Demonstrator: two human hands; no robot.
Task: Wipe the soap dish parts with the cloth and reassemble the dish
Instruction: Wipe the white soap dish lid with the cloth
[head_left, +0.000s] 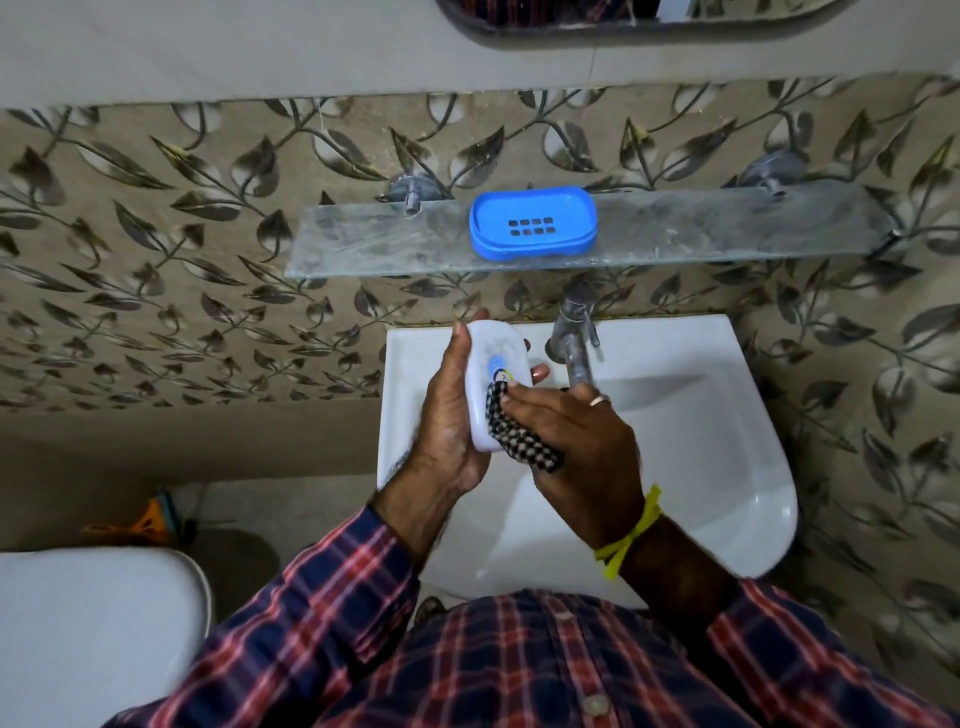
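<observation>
My left hand (447, 415) grips a white oval soap dish lid (493, 358) with a blue and yellow picture on it, held over the left side of the sink. My right hand (576, 447) presses a black-and-white checked cloth (519, 436) against the lid's lower end, fingers laid flat over the cloth. The blue soap dish base (532, 223), with a block of drain slots in its tray, sits on the glass shelf (374, 239) above the sink.
A white sink (701, 415) lies under my hands, with a metal tap (574, 332) just right of the lid. A white toilet lid (93, 623) is at lower left, and an orange brush (150, 519) stands on the floor beside it.
</observation>
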